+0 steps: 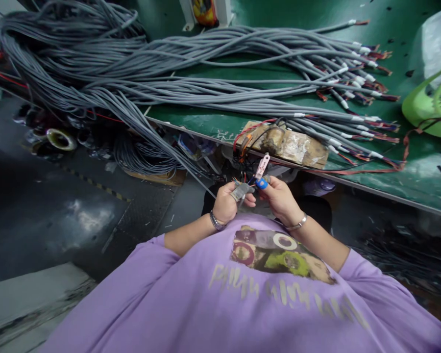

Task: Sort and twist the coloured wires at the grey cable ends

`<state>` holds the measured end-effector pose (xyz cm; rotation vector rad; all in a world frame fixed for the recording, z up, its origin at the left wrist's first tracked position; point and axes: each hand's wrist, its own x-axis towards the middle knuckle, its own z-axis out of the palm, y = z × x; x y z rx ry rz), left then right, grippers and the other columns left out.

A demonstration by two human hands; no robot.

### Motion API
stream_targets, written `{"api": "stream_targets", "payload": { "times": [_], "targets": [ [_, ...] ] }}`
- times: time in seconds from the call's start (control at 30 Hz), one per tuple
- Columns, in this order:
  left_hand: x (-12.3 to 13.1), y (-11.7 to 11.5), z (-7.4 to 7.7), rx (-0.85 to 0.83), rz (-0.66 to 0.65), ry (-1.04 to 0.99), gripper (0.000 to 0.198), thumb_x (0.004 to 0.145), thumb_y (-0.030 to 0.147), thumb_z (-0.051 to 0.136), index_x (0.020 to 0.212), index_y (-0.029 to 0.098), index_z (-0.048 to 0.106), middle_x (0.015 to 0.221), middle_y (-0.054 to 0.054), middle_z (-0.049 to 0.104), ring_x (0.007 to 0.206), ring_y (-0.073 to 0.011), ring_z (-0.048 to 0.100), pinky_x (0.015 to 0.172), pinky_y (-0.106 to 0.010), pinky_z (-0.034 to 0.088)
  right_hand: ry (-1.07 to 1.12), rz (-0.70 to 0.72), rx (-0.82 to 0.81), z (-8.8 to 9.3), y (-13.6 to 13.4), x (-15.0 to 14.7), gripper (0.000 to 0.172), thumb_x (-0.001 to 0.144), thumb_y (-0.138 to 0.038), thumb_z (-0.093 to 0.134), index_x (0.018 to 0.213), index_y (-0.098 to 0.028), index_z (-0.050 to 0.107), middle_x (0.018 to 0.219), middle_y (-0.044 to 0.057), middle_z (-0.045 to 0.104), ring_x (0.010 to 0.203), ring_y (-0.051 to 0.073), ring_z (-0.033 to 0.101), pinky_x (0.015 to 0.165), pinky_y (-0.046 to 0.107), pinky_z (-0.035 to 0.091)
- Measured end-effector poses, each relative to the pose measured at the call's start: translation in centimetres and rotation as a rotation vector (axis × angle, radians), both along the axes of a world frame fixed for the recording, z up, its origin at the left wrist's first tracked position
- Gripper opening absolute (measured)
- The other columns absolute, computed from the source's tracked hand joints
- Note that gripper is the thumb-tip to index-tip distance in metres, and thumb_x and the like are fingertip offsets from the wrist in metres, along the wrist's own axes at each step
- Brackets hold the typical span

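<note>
My left hand [226, 200] is closed round the end of a grey cable [209, 189], whose thin coloured wires stick out above the fist; tape wraps a finger. My right hand [279, 196], with a blue guard on one finger, pinches a small pink-handled tool [262, 165] just right of those wire ends. Both hands meet close together in front of my purple shirt, below the bench edge. What the tool's tip touches is too small to see.
A green bench [407, 176] carries a large bundle of grey cables [206, 73] with stripped coloured ends [367, 88] at the right. A taped brown block [290, 143] sits at the bench edge. A green fan [431, 100] stands far right. Cables hang towards the floor on the left.
</note>
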<state>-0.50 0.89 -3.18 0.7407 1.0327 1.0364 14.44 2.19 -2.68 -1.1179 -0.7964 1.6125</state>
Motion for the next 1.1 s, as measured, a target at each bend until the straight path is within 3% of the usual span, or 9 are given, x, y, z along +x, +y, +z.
{"api": "stream_targets", "payload": {
  "times": [0.27, 0.57, 0.7, 0.9, 1.1],
  "targets": [
    [-0.3, -0.1, 0.1, 0.069, 0.089, 0.104, 0.048, 0.075, 0.062, 0.072, 0.079, 0.016, 0.061, 0.065, -0.003, 0.071, 0.049, -0.0142, 0.066, 0.049, -0.023, 0.050, -0.088, 0.099, 0.082, 0.3, -0.3, 0.6, 0.041, 0.067, -0.055, 0.084, 0.066, -0.020, 0.061, 0.058, -0.003, 0.049, 0.054, 0.010, 0.037, 0.051, 0.027, 0.030],
    [-0.5, -0.5, 1.0, 0.179, -0.015, 0.179, 0.042, 0.080, 0.056, 0.070, 0.076, 0.016, 0.062, 0.063, -0.002, 0.070, 0.049, -0.0136, 0.066, 0.049, -0.023, 0.051, -0.056, 0.121, 0.051, 1.2, 0.0, 0.1, 0.031, 0.070, -0.047, 0.083, 0.080, -0.021, 0.068, 0.067, -0.002, 0.059, 0.057, 0.010, 0.045, 0.053, 0.026, 0.036],
    [-0.4, -0.7, 1.4, 0.208, -0.046, 0.230, 0.044, 0.080, 0.058, 0.070, 0.071, 0.016, 0.062, 0.062, -0.002, 0.070, 0.049, -0.0133, 0.066, 0.050, -0.023, 0.052, -0.046, 0.081, 0.045, 1.5, 0.1, -0.5, 0.033, 0.064, -0.044, 0.087, 0.073, -0.020, 0.067, 0.065, -0.002, 0.059, 0.055, 0.010, 0.044, 0.052, 0.025, 0.034],
    [-0.5, -0.8, 1.1, 0.212, 0.009, 0.193, 0.041, 0.079, 0.056, 0.073, 0.077, 0.016, 0.063, 0.063, -0.002, 0.070, 0.049, -0.0140, 0.066, 0.048, -0.022, 0.051, 0.052, -0.010, -0.024, 1.3, -0.1, -0.3, 0.029, 0.061, -0.037, 0.088, 0.069, -0.021, 0.066, 0.059, -0.005, 0.054, 0.052, 0.008, 0.041, 0.051, 0.024, 0.034],
    [-0.5, -0.9, 1.1, 0.218, -0.052, 0.241, 0.044, 0.080, 0.058, 0.070, 0.070, 0.015, 0.062, 0.063, -0.002, 0.070, 0.047, -0.0117, 0.063, 0.051, -0.023, 0.053, 0.036, 0.078, -0.042, 1.5, 0.0, -0.5, 0.036, 0.059, -0.043, 0.090, 0.074, -0.019, 0.066, 0.066, -0.002, 0.060, 0.056, 0.009, 0.046, 0.052, 0.024, 0.034]
  ]
}}
